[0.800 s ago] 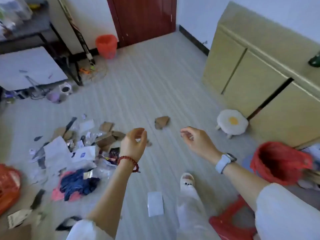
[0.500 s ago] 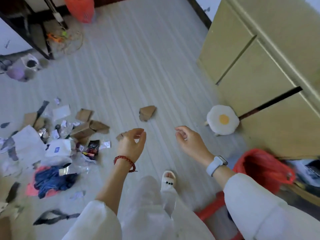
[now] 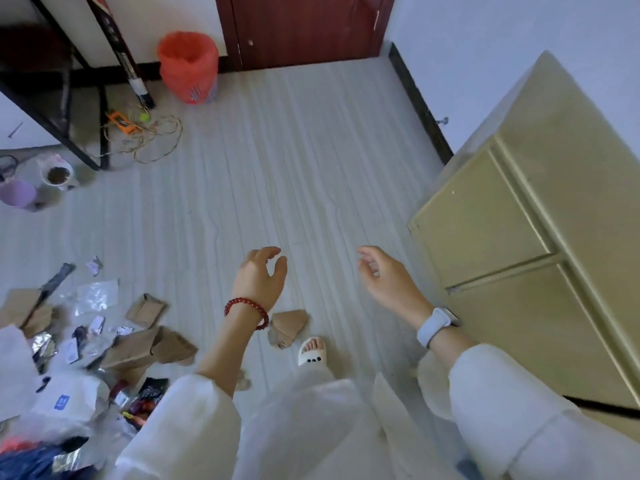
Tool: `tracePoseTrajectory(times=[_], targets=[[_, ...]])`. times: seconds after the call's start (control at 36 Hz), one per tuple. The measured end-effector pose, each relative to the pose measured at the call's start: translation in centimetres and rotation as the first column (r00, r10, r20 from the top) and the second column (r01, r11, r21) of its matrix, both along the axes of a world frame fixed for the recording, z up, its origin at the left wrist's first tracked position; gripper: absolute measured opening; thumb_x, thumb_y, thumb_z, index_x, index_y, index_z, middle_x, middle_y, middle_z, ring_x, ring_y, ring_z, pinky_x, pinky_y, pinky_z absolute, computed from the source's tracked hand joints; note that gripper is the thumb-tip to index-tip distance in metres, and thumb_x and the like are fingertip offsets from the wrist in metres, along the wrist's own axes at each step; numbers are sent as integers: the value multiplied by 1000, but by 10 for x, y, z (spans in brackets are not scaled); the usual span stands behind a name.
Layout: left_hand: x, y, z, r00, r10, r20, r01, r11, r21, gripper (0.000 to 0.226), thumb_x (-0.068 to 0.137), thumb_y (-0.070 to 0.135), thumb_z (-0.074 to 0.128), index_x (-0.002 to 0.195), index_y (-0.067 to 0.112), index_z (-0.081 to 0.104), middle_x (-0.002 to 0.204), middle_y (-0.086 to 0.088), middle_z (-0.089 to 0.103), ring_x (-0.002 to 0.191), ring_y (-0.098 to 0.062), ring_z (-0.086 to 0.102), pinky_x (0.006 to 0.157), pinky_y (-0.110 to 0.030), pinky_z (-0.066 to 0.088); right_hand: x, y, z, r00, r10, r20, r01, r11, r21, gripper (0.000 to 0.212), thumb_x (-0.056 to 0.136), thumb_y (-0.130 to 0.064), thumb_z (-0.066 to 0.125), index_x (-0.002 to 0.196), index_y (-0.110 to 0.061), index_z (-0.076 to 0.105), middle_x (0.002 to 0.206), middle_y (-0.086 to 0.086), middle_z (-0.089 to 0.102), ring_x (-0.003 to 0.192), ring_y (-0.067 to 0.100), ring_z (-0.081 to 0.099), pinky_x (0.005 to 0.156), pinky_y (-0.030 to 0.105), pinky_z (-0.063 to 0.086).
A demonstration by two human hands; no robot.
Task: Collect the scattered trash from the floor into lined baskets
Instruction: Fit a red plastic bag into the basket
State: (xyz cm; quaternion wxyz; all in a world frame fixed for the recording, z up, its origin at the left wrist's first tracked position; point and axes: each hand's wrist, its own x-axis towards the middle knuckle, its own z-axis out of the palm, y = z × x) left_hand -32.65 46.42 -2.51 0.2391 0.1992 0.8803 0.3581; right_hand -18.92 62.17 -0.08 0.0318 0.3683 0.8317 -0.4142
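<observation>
My left hand (image 3: 260, 278), with a red bead bracelet, hovers above the floor with curled fingers apart and nothing in them. My right hand (image 3: 388, 280), with a pale watch on the wrist, is likewise empty and loosely open. A torn cardboard piece (image 3: 288, 324) lies on the floor just below my left wrist, beside my slippered foot (image 3: 312, 351). A heap of scattered trash (image 3: 86, 351) of cardboard scraps, paper, wrappers and plastic covers the floor at the lower left. A basket with an orange-red liner (image 3: 188, 65) stands at the far wall by the door.
A tall yellow cabinet (image 3: 540, 237) fills the right side. A dark red door (image 3: 304, 26) is at the back. A black-framed table (image 3: 52, 98) stands at the far left, with tangled cords (image 3: 152, 136), a purple cup (image 3: 17, 194) and a small pot (image 3: 57, 173) beside it.
I have stepped forward and the view has swung up: the far basket and door are in sight, the near red basket and the egg-shaped stool are out of view. Both hands opened slightly.
</observation>
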Motion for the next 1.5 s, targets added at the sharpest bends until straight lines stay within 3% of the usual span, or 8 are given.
tracePoseTrajectory(times=[0.22,0.42,0.56,0.72,0.89,1.25,1.39,1.5], targets=[[-126,108,11,997,75,5,-75,996,41,30,94,24,47,119,11,57,121,-5,57,111,-16,53,86,-20,36,-142,108,14,999,43,-33,-42,999,21,32,95,-21,44,124,-12,52,119,6,60,104,21,58,93,34,45],[-245,203,-22,985,169,34,-169,986,1,29,94,24,48,118,12,57,120,-4,57,110,-16,52,86,-21,36,-281,209,-27,995,94,-22,-93,995,34,31,95,-21,44,123,-13,53,120,6,60,102,20,58,91,33,46],[-350,278,-26,978,207,31,-203,974,-97,31,94,24,46,121,13,56,124,-5,55,114,-19,50,87,-22,37,-401,291,-39,956,267,122,-278,957,84,39,96,-25,39,133,-13,41,131,12,49,119,28,47,97,40,42],[-478,341,-4,971,237,-23,-238,969,-70,32,93,24,46,122,13,55,125,-5,54,115,-22,50,97,-34,42,-548,348,-23,883,438,166,-466,858,216,40,96,-24,38,134,-12,39,132,13,47,120,31,44,89,37,43],[-602,339,-12,911,411,-48,-413,906,-90,31,93,22,47,122,12,55,127,-7,53,111,-23,54,84,-25,39,-697,374,-31,819,561,123,-574,797,186,40,96,-24,37,135,-12,38,132,11,47,122,28,45,92,39,44],[-940,345,-123,766,641,57,-622,760,-189,34,93,19,47,125,10,51,129,-12,49,114,-27,51,95,-35,42,-1069,395,-133,749,642,162,-655,754,45,43,95,-17,41,138,-11,37,132,12,46,120,27,46,92,33,38],[-1048,365,-187,708,702,81,-683,709,-173,38,91,14,48,129,8,47,130,-15,46,116,-30,49,95,-35,40,-1189,410,-195,769,626,128,-636,769,62,45,94,-14,40,139,-13,35,132,11,46,119,25,46,90,28,35],[-1109,384,-259,668,734,125,-702,677,-221,43,91,11,47,134,7,41,135,-15,39,120,-32,42,94,-33,36,-1265,427,-262,733,656,177,-674,736,63,50,94,-12,39,143,-12,28,140,13,40,129,27,36,101,32,31]])
